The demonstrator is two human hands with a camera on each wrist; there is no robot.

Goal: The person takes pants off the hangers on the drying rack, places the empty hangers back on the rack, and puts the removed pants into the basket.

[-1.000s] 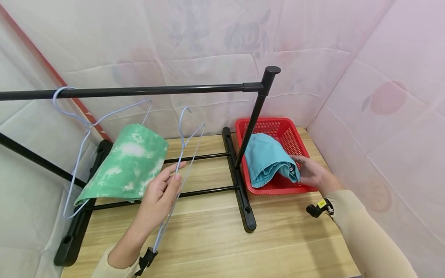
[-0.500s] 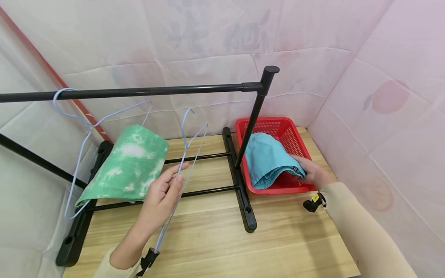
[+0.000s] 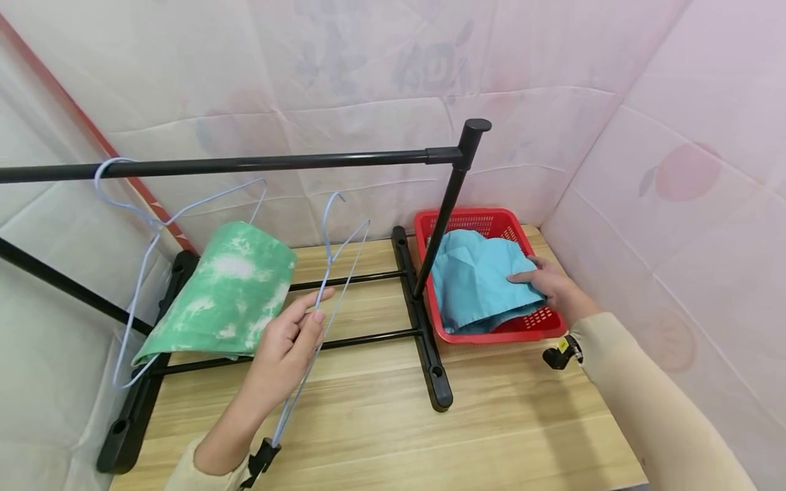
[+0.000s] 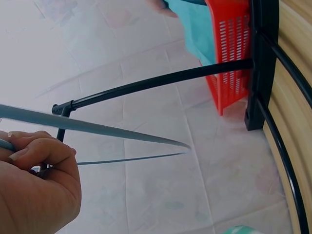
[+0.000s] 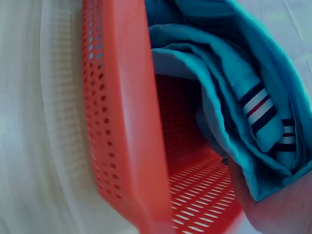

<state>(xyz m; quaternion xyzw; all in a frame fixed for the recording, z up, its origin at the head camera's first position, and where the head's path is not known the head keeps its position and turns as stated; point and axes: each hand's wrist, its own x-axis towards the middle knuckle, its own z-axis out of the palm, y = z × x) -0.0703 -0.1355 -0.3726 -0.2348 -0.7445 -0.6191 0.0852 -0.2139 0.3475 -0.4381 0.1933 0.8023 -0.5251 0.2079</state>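
Relation of the blue garment [image 3: 482,276] to my two hands. The garment, folded in layers, sits in the red basket [image 5: 136,112] at the right of the wooden table [image 3: 368,423], directly left of my right hand [image 3: 555,286], which is the nearer of the two. That hand grips the garment's right edge, one digit lying over the cloth; the right wrist view shows striped bands on the inner layers. The garment's long axis cannot be told from its folded shape.

My left hand [image 3: 285,348] pinches a blue hanger [image 4: 97,127], thumb against fingers. The hanger is seen nearly edge-on, its long axis running from near left to far right, with the hook at the far end. From this hand the garment lies to the right and farther away, beyond the right upright of the black rack [image 3: 276,162]. At left, a green cloth [image 3: 227,286] is by a second hanger [image 3: 161,224], which is hooked over the rack's bar.
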